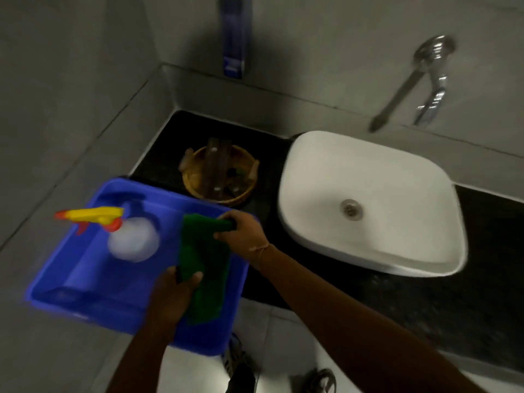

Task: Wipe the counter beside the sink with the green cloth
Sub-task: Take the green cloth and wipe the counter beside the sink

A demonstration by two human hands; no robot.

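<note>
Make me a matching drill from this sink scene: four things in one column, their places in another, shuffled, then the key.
Things:
1. green cloth
2. spray bottle
3. woven basket
4. tap

Places:
A. on the wall above the sink
B. standing in the blue tub
C. held in both hands
D. on the dark counter left of the sink

Pairs: 1-C, 2-B, 3-D, 4-A

Bare forearms, a thin bracelet [262, 252] on the right wrist.

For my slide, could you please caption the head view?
Both hands, left hand and right hand, lift the green cloth from the blue tub beside the sink.
</note>
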